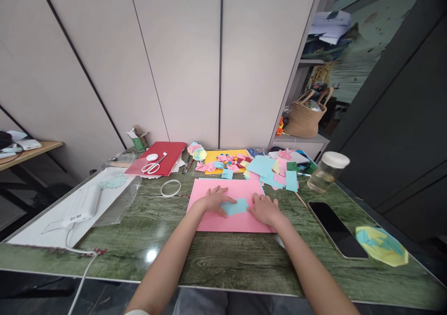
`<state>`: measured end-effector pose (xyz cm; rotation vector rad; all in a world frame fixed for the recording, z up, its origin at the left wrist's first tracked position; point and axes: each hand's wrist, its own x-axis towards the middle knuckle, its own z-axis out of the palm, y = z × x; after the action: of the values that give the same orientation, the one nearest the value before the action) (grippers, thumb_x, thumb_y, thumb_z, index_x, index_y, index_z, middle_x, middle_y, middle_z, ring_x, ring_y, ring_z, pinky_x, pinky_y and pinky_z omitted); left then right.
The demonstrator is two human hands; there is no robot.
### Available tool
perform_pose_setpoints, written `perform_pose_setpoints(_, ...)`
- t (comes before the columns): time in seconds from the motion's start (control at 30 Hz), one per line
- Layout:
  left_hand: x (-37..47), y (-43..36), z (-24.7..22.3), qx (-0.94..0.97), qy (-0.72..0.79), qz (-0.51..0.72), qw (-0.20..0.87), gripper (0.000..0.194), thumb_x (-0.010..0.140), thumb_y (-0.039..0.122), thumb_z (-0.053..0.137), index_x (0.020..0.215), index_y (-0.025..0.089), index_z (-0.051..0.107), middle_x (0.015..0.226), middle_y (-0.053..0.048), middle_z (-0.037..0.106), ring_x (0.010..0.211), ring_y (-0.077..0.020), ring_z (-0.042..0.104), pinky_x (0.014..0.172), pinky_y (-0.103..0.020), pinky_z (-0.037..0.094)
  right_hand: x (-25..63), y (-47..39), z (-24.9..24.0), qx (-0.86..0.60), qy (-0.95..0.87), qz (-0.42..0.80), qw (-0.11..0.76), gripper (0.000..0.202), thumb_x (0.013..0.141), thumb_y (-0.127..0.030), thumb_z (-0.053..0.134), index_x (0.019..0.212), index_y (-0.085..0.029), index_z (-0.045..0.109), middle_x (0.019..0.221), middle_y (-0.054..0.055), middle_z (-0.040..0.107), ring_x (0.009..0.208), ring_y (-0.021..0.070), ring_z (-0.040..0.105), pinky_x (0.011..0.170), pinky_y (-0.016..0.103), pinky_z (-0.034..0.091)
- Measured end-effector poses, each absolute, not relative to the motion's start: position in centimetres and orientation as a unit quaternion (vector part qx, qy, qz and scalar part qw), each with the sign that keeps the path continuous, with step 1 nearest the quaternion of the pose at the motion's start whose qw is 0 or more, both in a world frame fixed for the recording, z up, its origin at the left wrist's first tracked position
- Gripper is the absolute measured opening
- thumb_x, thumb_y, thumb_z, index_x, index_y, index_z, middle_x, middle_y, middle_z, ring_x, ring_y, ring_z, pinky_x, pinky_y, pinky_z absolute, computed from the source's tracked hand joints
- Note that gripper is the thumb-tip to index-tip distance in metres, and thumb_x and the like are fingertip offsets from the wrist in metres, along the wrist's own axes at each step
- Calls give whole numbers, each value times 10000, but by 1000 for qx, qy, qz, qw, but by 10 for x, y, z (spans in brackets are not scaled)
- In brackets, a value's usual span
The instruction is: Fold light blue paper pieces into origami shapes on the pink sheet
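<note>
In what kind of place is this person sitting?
Probably a home or small studio craft table: white-handled scissors, folded pink and blue papers and a woven basket bag on a shelf suggest it.

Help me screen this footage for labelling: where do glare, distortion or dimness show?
Head view: a bright glare spot on the green tabletop; wide-angle stretch makes the outer seams of the cabinet and the lidded bottle lean; the right side is dim; left hand and right hand read fairly clearly.
</note>
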<state>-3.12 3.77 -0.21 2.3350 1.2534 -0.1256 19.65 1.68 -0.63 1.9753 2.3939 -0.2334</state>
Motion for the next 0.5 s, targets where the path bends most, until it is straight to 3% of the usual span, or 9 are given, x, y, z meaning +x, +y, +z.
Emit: perform_pose_setpoints(0.5,-36,37,-9,850,466,-5,244,761,511,466,663,1201,393,349,1403,-44,63,1256,-322,-50,915,-582,-11,204,28,-3,632,761,-149,24,418,704,-493,436,994,-191,425,1086,130,490,1009,308,427,758,456,281)
